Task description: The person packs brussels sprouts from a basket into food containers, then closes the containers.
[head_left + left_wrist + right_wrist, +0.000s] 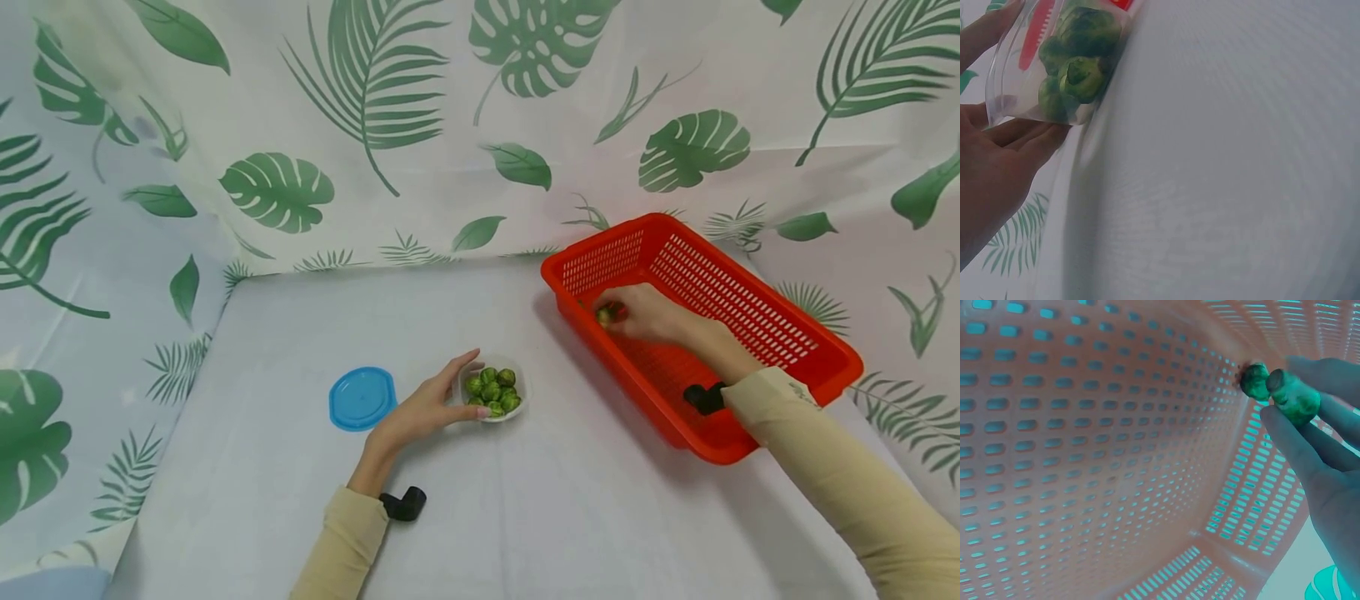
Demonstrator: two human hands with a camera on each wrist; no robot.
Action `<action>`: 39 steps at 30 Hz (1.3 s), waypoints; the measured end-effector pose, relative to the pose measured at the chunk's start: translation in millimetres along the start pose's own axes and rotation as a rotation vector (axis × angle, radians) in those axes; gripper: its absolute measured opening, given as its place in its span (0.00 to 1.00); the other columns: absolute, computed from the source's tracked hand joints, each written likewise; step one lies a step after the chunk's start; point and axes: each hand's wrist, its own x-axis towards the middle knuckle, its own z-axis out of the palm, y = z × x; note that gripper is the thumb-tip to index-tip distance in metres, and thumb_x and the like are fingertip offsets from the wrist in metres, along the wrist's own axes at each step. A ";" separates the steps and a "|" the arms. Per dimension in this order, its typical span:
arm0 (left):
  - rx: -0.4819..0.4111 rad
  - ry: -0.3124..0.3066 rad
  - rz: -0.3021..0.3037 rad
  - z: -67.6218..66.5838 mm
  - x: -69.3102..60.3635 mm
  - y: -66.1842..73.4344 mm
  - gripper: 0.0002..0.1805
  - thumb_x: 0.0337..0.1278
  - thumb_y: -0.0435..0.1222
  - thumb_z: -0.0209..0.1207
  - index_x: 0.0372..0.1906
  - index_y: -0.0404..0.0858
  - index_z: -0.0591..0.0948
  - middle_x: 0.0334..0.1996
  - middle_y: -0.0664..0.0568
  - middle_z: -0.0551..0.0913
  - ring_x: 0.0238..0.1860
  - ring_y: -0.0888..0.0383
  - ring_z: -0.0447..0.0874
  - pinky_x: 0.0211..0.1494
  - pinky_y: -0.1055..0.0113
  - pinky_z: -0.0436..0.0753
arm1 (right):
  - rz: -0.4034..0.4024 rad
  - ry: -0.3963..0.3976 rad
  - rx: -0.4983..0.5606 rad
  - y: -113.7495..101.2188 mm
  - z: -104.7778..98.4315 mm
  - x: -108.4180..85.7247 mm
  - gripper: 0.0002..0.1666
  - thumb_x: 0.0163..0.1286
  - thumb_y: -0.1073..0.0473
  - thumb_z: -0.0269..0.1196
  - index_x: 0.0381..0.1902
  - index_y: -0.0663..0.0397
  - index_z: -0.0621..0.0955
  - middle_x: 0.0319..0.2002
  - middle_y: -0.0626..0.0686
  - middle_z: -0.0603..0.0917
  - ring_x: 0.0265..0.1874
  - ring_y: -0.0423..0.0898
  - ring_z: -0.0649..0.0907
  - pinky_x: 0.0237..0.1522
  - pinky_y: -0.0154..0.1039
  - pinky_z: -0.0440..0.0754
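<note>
My left hand [429,404] holds a clear plastic container [523,392] upright on the table, thumb on the near side and fingers on the far side. Several green Brussels sprouts [491,390] fill it; the left wrist view shows some sprouts [1082,78] through its wall. Inside the red basket [660,417], near its left wall, my right hand [647,313] pinches a Brussels sprout [1300,403] between thumb and fingers. Just beyond it, in the right wrist view, a second sprout [1254,381] lies in the basket; whether the two touch I cannot tell.
A blue lid [363,398] lies flat on the white-covered table [300,325], left of the container. The basket stands at the right with raised, slotted walls. Leaf-patterned cloth [420,167] hangs behind and at the sides. Each wrist carries a small black camera [405,504].
</note>
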 end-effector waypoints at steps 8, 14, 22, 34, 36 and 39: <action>-0.020 -0.004 0.002 1.7 0.5 -3.1 0.53 0.63 0.51 0.69 0.84 0.53 0.50 0.79 0.55 0.63 0.83 0.51 0.48 0.81 0.41 0.55 | -0.019 0.025 0.040 -4.7 -4.0 -2.1 0.16 0.69 0.71 0.64 0.54 0.65 0.85 0.43 0.57 0.88 0.43 0.53 0.84 0.52 0.54 0.86; -0.011 -0.002 0.000 1.3 0.1 -1.5 0.52 0.63 0.50 0.69 0.84 0.52 0.50 0.79 0.54 0.63 0.83 0.50 0.48 0.81 0.41 0.56 | 0.017 0.042 0.052 -9.2 -7.7 -4.0 0.15 0.69 0.71 0.65 0.52 0.61 0.87 0.40 0.54 0.89 0.42 0.52 0.84 0.48 0.49 0.87; -0.012 0.000 -0.007 0.0 0.4 -1.0 0.53 0.62 0.51 0.70 0.84 0.53 0.51 0.79 0.55 0.63 0.83 0.50 0.48 0.81 0.41 0.55 | 0.013 0.076 0.043 -11.4 -11.8 -4.9 0.12 0.66 0.68 0.70 0.48 0.59 0.88 0.39 0.53 0.89 0.41 0.51 0.84 0.48 0.51 0.87; 0.000 -0.002 -0.006 1.6 2.0 -2.3 0.52 0.63 0.51 0.69 0.84 0.54 0.50 0.79 0.56 0.63 0.83 0.50 0.49 0.80 0.41 0.58 | -0.002 0.102 0.031 -9.5 -14.9 -7.9 0.15 0.64 0.69 0.72 0.49 0.60 0.87 0.42 0.55 0.87 0.42 0.53 0.84 0.49 0.53 0.87; 0.001 -0.001 -0.006 1.4 1.4 -2.0 0.52 0.63 0.51 0.69 0.84 0.54 0.50 0.79 0.56 0.63 0.83 0.50 0.50 0.81 0.41 0.58 | -0.019 0.112 0.031 -11.4 -16.4 -7.9 0.14 0.64 0.69 0.72 0.48 0.60 0.87 0.42 0.56 0.88 0.41 0.53 0.85 0.48 0.54 0.87; -0.003 0.002 -0.009 1.4 0.2 -1.1 0.52 0.63 0.51 0.69 0.84 0.54 0.50 0.79 0.55 0.64 0.83 0.50 0.51 0.80 0.41 0.58 | -0.041 0.126 0.044 -14.0 -18.1 -8.5 0.14 0.64 0.68 0.72 0.48 0.60 0.87 0.41 0.57 0.88 0.42 0.54 0.85 0.48 0.54 0.88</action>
